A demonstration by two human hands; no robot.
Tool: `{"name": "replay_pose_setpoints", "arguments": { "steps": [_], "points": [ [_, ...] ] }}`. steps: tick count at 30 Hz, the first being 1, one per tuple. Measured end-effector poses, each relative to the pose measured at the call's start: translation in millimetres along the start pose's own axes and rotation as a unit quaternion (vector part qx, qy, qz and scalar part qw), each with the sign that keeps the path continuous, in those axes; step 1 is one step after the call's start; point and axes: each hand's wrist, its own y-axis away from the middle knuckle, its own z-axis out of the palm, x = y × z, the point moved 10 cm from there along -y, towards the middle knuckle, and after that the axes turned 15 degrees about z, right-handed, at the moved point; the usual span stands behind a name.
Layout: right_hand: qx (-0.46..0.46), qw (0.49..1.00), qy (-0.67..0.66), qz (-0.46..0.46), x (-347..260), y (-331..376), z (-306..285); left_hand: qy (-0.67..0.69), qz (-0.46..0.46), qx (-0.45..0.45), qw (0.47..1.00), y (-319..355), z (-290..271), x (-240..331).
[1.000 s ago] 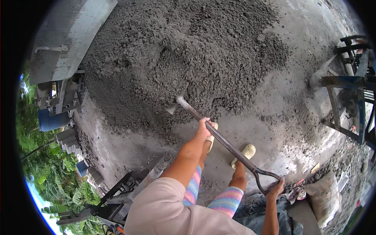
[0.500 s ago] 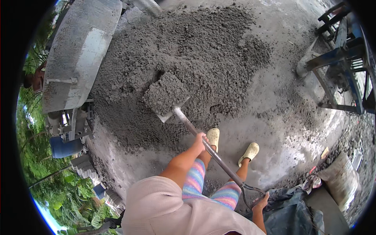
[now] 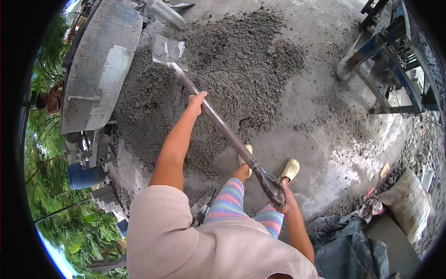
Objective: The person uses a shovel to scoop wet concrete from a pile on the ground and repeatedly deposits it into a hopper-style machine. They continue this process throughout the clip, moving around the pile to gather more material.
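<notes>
At the far left edge a band of green foliage (image 3: 42, 153) runs down the frame, and just inside it a large grey drum (image 3: 100, 69) lies along the upper left, its rim close beside the grey pile (image 3: 232, 69) of damp sandy mix that fills the upper middle. The shovel (image 3: 218, 123) has its long axis running diagonally from upper left to lower right: the blade (image 3: 168, 50) is raised at the drum's edge, pointing up-left, its face looking bare, while the grip end sits low near the person's legs. The left hand (image 3: 197, 101) is wrapped around the shaft partway up, fingers curled closed; the right hand (image 3: 284, 197) is clasped about the handle end. Two pale clogs (image 3: 290, 169) stand on wet concrete (image 3: 325, 153) just below the pile, with open floor stretching rightward. At the right edge a blue metal frame (image 3: 390, 51) bounds the space, and a sack (image 3: 409, 204) lies lower right beside dark sheeting (image 3: 353, 246).
</notes>
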Motion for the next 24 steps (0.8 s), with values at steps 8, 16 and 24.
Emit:
{"name": "replay_pose_setpoints", "arguments": {
  "steps": [8,16,24],
  "points": [
    [0.219,0.908,-0.092,-0.344,-57.2,92.8,-125.6,0.395,-0.235,-0.001,0.888,113.2,98.4,-164.9],
    [0.557,0.6,-0.068,-0.57,31.7,404.8,-236.2,0.481,-0.527,-0.165,0.681,417.0,343.3,-214.0],
    [0.545,0.517,-0.025,-0.659,-61.1,402.7,-136.5,0.589,-0.524,-0.123,0.603,336.0,362.1,-221.3]
  ]
}}
